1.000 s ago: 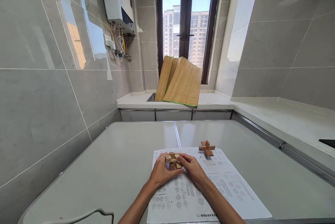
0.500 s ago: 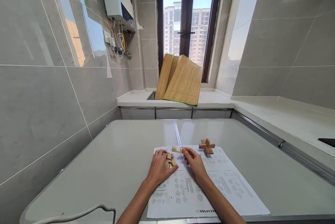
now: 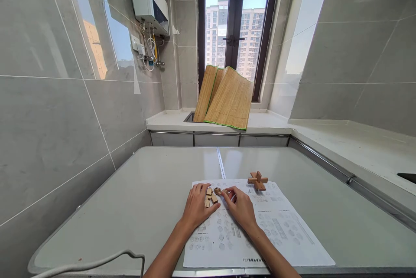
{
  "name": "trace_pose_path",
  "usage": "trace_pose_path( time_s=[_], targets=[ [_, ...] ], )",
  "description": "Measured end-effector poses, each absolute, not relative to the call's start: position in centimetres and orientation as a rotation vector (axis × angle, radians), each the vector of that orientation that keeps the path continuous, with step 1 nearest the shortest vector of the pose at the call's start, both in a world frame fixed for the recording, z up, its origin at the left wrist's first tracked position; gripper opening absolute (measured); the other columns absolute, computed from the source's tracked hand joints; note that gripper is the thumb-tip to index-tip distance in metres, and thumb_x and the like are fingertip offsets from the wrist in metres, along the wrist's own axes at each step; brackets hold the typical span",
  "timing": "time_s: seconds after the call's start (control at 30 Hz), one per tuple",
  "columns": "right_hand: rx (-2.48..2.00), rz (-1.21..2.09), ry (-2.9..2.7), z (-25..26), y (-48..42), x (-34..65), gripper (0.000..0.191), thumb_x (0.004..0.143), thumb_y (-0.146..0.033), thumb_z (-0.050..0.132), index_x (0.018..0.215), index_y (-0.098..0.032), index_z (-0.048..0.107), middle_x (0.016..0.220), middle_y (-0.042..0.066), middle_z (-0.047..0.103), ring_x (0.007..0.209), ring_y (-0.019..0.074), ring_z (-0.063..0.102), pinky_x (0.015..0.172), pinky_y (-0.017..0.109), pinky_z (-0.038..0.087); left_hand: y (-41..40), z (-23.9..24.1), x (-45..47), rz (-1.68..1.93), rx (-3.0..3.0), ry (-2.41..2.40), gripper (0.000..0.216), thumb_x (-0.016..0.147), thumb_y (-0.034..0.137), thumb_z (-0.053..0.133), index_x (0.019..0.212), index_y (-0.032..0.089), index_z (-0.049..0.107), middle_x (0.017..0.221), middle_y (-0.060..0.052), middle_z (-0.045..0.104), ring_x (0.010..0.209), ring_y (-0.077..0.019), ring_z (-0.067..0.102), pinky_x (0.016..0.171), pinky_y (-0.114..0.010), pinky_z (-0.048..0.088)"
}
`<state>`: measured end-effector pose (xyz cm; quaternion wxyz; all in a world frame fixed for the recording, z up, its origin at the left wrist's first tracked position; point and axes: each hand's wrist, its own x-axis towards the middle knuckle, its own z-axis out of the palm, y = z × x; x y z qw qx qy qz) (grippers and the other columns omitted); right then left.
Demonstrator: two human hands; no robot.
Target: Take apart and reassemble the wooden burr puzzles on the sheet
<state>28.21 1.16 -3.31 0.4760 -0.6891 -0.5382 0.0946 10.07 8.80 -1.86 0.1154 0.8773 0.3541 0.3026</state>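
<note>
My left hand [image 3: 196,205] rests on the left of the printed sheet [image 3: 240,243], its thumb and index finger curved around several small, light wooden puzzle pieces [image 3: 213,198] that sit together. Between the thumb and fingertips of my right hand [image 3: 240,206] is a notched wooden puzzle piece [image 3: 217,191], held just right of that cluster and partly covered by the fingers. A darker, reddish-brown interlocking wooden puzzle [image 3: 258,181], shaped like a cross with several arms, stands at the sheet's top edge, untouched.
The sheet lies on a pale glossy table [image 3: 139,200] with a seam down its far half. A grey cable [image 3: 107,260] crosses the near left corner. Beyond the table, a bamboo mat [image 3: 229,100] leans on the white counter [image 3: 273,124] by the window.
My right hand has brought its wooden piece closer and turned it, so its end now faces me. My left hand stays around the cluster. The view has shifted slightly.
</note>
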Motion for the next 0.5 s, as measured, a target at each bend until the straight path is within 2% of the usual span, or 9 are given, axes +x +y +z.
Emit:
trace_pose_path(
  time_s=[0.17,0.33,0.5],
  targets=[
    [-1.719,0.218,-1.377,-3.38,0.96,28.02,0.029,0.093,-0.051,0.053,0.087,-0.025,0.064,0.069,0.0,0.069,0.065,0.021,0.066,0.058,0.028,0.042,8.62,-1.59,10.04,0.945,2.656,1.036,0.039,0.079,0.046,0.074,0.109,0.027,0.06,0.109,-0.005,0.064,0.102,-0.0289,0.06,0.088,-0.045,0.049],
    [-1.748,0.212,-1.427,-3.48,0.95,27.98,0.027,0.092,-0.049,0.053,0.084,-0.025,0.061,0.069,-0.001,0.068,0.066,0.02,0.065,0.058,0.027,0.04,8.7,-1.43,10.1,0.987,2.666,1.128,0.045,0.076,0.057,0.075,0.099,0.023,0.059,0.098,-0.006,0.065,0.095,-0.0296,0.061,0.083,-0.044,0.048],
    [-1.741,0.228,-1.453,-3.33,0.84,27.93,0.028,0.092,-0.049,0.053,0.082,-0.025,0.061,0.072,0.0,0.069,0.065,0.0193,0.064,0.059,0.028,0.04,8.95,-1.66,10.13,1.01,2.636,1.227,0.055,0.072,0.07,0.073,0.093,0.022,0.058,0.099,-0.008,0.064,0.098,-0.032,0.06,0.082,-0.044,0.047]
  ],
)
